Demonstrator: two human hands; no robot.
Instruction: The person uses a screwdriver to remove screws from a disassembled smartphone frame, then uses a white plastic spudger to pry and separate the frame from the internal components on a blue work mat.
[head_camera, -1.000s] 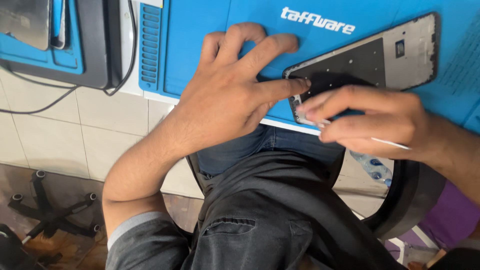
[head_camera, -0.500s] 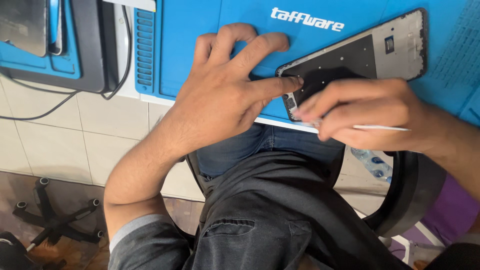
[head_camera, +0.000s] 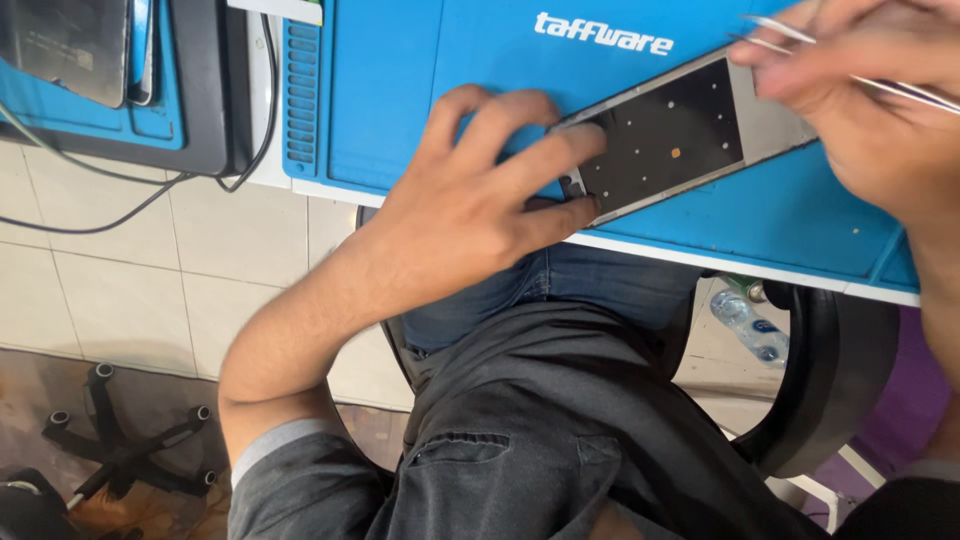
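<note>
The left hand presses fingers flat on the phone frame. At 2 o'clock, the right hand pinches tweezers shut over its bare end. Stripped frame; work continues.

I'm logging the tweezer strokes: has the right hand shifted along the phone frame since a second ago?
Yes. The right hand, holding tweezers, has moved from the phone frame's near end, beside the left hand, to its far end.
</note>
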